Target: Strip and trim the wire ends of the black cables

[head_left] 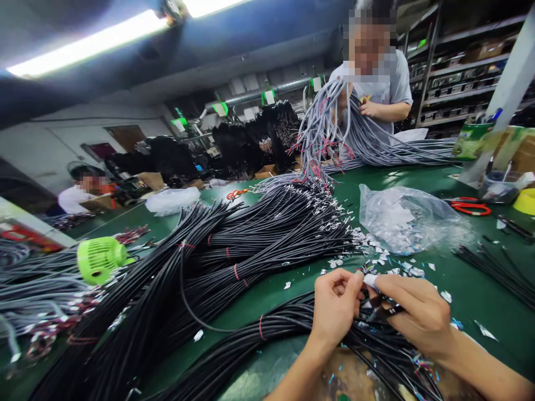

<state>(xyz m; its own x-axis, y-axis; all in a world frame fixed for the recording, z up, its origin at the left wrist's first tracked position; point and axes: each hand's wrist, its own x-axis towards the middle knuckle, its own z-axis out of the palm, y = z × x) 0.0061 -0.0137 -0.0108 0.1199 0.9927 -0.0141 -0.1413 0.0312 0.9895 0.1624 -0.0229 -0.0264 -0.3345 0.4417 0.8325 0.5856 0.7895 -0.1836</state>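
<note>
My left hand [336,303] and my right hand [412,309] meet over a bundle of black cables [288,323] near the table's front edge. Both hands are closed in a pinch on the end of one black cable [382,313] and a small white connector [370,280] between the fingertips. More black cables, tied with red bands, spread in a large fan [234,250] to the left and behind. Small white connectors [378,259] lie scattered on the green table [472,295] just beyond my hands.
A clear plastic bag of white parts [401,220] lies behind my hands. Red scissors [472,207] and a yellow tape roll [525,201] sit at the right. A green hand fan [100,260] rests left. A person across the table handles grey cables [334,133]; another person sits far left.
</note>
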